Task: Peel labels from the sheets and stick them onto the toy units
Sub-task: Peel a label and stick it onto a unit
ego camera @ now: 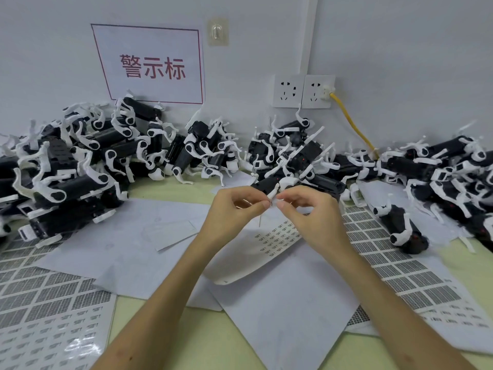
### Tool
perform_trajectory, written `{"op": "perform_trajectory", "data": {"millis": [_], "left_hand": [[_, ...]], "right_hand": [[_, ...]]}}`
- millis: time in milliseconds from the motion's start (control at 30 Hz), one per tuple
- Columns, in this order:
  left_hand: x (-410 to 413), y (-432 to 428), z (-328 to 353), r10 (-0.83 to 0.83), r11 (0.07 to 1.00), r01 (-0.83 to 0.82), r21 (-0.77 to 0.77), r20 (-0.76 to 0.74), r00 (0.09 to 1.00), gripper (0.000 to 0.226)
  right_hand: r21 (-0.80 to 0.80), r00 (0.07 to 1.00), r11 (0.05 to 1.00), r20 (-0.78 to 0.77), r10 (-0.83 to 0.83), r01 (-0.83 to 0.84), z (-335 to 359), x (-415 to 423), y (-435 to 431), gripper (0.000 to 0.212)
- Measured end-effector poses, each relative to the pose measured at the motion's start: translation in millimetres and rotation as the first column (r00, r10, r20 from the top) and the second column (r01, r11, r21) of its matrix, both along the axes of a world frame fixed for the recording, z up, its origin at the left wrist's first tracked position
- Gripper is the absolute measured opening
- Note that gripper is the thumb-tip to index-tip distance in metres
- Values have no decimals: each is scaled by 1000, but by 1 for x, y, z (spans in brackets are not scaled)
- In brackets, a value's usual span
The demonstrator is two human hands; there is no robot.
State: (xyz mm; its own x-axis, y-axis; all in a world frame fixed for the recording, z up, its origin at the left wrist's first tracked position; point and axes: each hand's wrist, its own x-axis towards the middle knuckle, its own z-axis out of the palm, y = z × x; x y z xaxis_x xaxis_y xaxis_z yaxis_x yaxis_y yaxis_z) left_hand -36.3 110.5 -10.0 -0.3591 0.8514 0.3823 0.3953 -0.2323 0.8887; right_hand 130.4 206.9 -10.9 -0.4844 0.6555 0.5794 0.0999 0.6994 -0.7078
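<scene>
My left hand (234, 209) and my right hand (306, 212) meet fingertip to fingertip above the table, and together they pinch a tiny label (272, 202). Below them lies a curled label sheet (277, 244) with rows of small printed labels. A black and white toy unit (266, 186) lies just behind my fingertips, at the front of a long pile of toy units (112, 156) along the wall. A thin stick shows under my left fingers; what it is cannot be told.
More label sheets lie at the lower left (53, 316) and at the right (400, 263). White backing papers (128, 236) cover the middle of the table. On the wall hang a sign (152, 65) and sockets (304, 90) with a yellow cable (354, 124).
</scene>
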Motion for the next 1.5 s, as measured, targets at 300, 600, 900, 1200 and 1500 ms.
{"op": "perform_trajectory", "data": {"millis": [300,600,900,1200,1500], "left_hand": [[1,-1,-1,-22,1000,23,18,-11,1000,8],[-1,-1,-2,191,975,-197,-100,-66,979,16],[3,-2,1,237,964,-247,-94,-108,965,20],[4,-4,-1,287,957,-288,29,-231,930,31],[7,1,-8,279,960,-206,188,-647,710,64]], "right_hand": [[-38,999,999,1,37,-37,2,0,-3,5],[-4,981,996,-176,-87,87,5,4,3,7],[-77,848,876,305,-434,477,-4,25,46,87],[154,920,910,15,-391,384,-1,21,39,85],[532,999,847,-41,8,15,5,4,-3,79]]}}
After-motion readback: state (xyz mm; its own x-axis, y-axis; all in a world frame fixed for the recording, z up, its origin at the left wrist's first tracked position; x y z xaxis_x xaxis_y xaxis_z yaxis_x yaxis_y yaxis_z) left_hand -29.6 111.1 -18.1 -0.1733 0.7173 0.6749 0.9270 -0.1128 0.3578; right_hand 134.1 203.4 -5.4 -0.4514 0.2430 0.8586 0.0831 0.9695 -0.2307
